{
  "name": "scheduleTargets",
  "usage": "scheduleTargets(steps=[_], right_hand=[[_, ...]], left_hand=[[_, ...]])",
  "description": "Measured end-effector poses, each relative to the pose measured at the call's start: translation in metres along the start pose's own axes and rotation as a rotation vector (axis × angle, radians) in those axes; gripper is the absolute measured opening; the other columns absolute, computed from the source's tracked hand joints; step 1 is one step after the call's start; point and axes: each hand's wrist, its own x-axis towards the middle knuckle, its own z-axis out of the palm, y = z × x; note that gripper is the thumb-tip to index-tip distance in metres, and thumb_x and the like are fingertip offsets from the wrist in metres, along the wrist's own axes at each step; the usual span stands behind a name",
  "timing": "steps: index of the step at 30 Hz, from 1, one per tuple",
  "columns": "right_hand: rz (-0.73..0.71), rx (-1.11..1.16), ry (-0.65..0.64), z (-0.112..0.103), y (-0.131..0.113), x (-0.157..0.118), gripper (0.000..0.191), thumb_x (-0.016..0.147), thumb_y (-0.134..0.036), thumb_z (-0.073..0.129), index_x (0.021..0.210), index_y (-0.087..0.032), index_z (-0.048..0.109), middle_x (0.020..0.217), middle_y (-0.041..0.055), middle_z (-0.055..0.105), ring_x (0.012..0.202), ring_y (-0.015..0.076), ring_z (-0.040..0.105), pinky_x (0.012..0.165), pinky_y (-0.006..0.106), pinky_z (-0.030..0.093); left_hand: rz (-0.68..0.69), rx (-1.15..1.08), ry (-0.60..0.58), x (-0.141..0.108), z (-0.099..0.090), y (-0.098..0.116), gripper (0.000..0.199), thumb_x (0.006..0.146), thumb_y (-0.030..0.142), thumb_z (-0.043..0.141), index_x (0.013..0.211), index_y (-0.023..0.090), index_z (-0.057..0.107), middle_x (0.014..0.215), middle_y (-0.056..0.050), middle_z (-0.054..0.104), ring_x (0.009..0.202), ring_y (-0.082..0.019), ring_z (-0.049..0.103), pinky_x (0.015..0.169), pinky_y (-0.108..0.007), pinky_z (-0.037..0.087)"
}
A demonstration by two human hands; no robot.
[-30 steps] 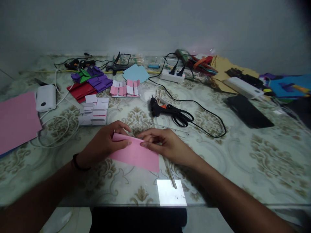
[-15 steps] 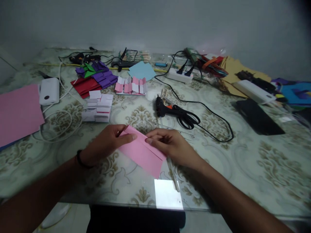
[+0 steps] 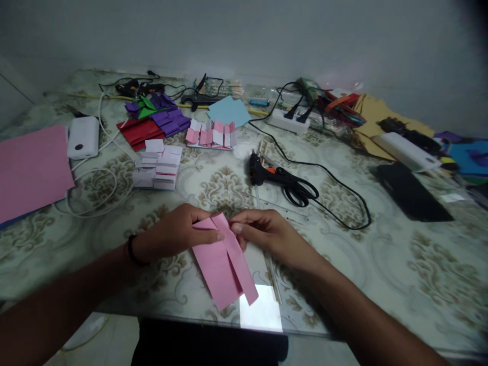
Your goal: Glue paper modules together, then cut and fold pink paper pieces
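Observation:
A pink sheet of paper (image 3: 217, 269), with a folded strip along its right side, is held just above the table near its front edge. My left hand (image 3: 179, 231) grips its upper left part, thumb on top and fingers beneath. At the paper's upper right edge, my right hand (image 3: 263, 231) pinches with thumb and index finger; its other fingers are curled. Beyond my hands lie a white folded-paper piece (image 3: 158, 165) and a pink and white folded-paper piece (image 3: 211, 134). A black glue gun (image 3: 259, 170) lies beyond my right hand, beside black-handled scissors (image 3: 301, 190).
Pink sheets (image 3: 34, 170) and a white power bank (image 3: 84, 137) with a white cable are on the left. Red folded paper (image 3: 139, 132), light blue paper (image 3: 231, 111) and a power strip (image 3: 288, 121) lie behind. A black phone-like slab (image 3: 414, 192) rests on the right.
The pink paper has turned so that its lower end points more toward me, and its folded strip stands more apart. Both hands have shifted slightly with it. The whole view has moved a little.

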Motion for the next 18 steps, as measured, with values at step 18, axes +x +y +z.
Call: scheduleTargets(steps=[18], right_hand=[[0.074, 0.036, 0.023, 0.013, 0.001, -0.003, 0.04, 0.086, -0.051, 0.085, 0.076, -0.015, 0.07, 0.059, -0.0034, 0.063, 0.051, 0.0082, 0.057, 0.051, 0.02, 0.046]], left_hand=[[0.006, -0.029, -0.073, -0.005, 0.004, 0.004, 0.033, 0.087, 0.041, 0.069, 0.067, 0.016, 0.057, 0.061, 0.005, 0.044, 0.058, -0.01, 0.037, 0.05, -0.023, 0.024]])
